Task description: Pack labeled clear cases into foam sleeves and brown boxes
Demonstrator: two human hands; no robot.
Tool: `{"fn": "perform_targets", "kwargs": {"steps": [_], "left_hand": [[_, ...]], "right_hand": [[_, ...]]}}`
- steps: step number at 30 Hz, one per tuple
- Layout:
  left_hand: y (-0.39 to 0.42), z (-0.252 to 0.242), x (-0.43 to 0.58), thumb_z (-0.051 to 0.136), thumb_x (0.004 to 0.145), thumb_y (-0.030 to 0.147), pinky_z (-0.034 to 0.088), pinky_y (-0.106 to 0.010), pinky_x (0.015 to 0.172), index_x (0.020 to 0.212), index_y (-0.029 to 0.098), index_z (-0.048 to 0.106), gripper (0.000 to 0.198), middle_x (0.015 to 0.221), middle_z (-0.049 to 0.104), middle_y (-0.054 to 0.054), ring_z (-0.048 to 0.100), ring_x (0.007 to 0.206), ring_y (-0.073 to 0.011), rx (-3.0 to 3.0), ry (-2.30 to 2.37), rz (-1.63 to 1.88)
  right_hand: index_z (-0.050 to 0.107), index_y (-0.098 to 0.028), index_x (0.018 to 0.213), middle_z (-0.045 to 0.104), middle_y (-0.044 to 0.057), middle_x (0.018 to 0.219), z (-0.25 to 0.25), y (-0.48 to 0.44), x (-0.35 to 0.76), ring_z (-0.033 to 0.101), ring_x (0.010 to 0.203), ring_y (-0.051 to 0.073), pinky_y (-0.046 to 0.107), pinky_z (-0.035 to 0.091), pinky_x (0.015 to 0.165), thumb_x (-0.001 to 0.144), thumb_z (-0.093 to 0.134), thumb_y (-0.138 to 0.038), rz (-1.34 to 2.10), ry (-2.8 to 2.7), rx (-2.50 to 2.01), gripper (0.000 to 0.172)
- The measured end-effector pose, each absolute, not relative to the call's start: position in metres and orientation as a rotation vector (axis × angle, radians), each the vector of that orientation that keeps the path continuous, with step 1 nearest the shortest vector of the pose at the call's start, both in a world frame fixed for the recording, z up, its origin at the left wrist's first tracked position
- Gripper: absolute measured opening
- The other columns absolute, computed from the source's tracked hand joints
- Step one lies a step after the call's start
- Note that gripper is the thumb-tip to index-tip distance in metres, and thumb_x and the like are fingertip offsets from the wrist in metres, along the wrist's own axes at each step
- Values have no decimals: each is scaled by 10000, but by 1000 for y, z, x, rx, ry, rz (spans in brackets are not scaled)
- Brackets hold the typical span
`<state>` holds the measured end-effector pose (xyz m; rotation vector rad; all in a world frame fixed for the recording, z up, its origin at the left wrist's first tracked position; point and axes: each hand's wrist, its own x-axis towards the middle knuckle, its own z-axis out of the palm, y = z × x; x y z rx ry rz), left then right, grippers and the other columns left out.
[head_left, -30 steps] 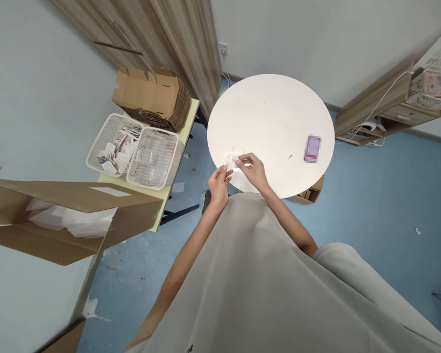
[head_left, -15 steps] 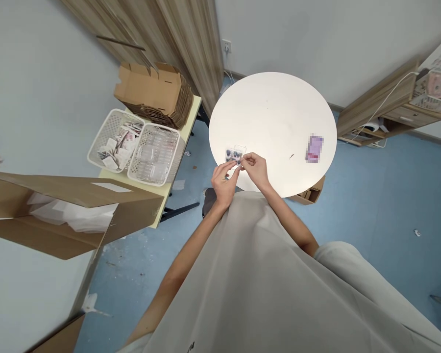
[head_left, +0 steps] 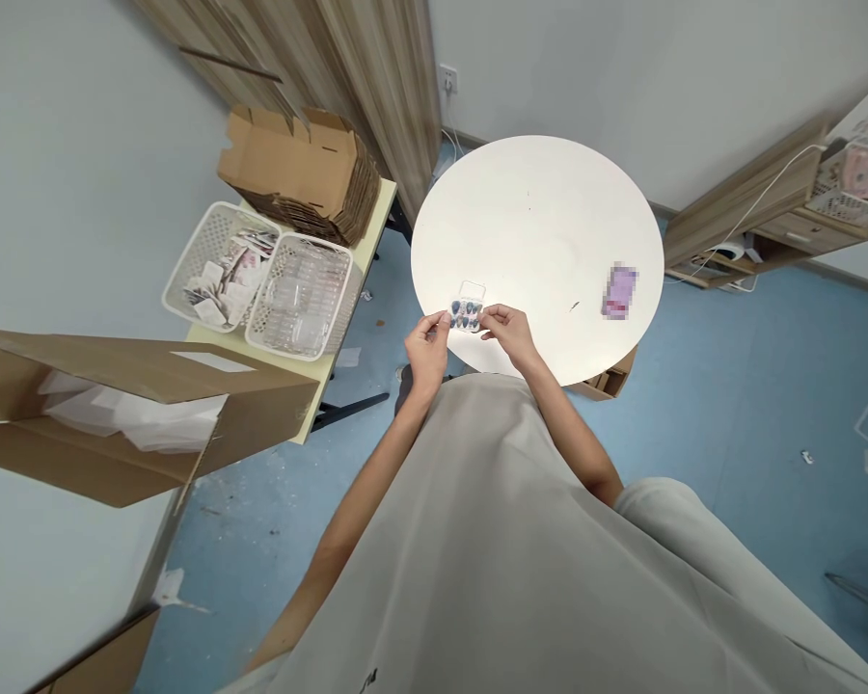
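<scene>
A small clear plastic case (head_left: 467,312) shows rows of several dark blue, nail-shaped pieces, possibly press-on nails. It is over the near left part of the round white table (head_left: 535,222); whether it rests on the top I cannot tell. A clear rectangular frame, which looks like its open lid (head_left: 472,288), sticks out on the far side. My left hand (head_left: 428,357) pinches the case's left edge between thumb and fingers. At the right edge, my right hand (head_left: 510,334) grips the case with its fingertips, the other fingers curled.
A purple pixelated item (head_left: 619,292) lies on the table's right side. To the left, a side table holds a basket of small packets (head_left: 177,289), a basket of clear plastic cases (head_left: 339,308) and stacked flat cardboard boxes (head_left: 289,159). A large open carton (head_left: 260,405) stands nearer.
My left hand has drawn back from over the case to its left edge, uncovering the rows of pieces. My right hand has shifted slightly right. The view has tilted a little.
</scene>
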<state>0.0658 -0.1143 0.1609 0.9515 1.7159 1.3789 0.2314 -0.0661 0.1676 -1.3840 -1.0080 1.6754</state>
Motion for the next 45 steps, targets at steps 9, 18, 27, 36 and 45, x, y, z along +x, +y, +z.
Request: {"fn": "perform_targets", "kwargs": {"steps": [9,18,27,36,45], "left_hand": [[-120,194,80,777,1009,579,522,-353,757,1009,274,864,317,1001,782,-74,672,904,-220,1385,1580,1347],[-124,189,84,829,982,570,584,-441,957,1062,303,860,281,1028,791,-77,699,1020,-268,1634,1523,1317],[-114,182,76,797,977,645,621,-335,797,1220,242,828,472,1225,816,-120,767,1014,-226,1082,1505,1358],[-100,153,41,853,871,706,639,-384,894,1041,241,836,496,1100,838,-108,782,1074,-272,1017,1478,1321],[-109,190,29,722,1047,550,572,-501,1149,979,281,845,303,1265,840,-101,758,1266,-291,1430,1449,1272]], "right_hand": [[758,-243,1030,834,53,1106,167,-59,230,777,994,206,313,618,865,814,851,-676,1816,-1048,-1209,493],[776,-234,1042,830,79,1115,175,-60,220,756,1037,265,391,645,872,837,840,-573,1878,-1050,-1047,401],[749,-249,1013,801,20,1001,172,-53,230,747,917,173,282,583,806,769,899,-682,1827,-957,-1242,519],[766,-245,930,754,-3,851,170,-61,240,702,755,167,310,554,720,758,924,-613,1703,-1085,-1299,436],[816,-264,911,791,91,1253,176,-67,236,727,1273,283,447,615,1082,824,859,-454,1519,-1220,-1171,212]]}}
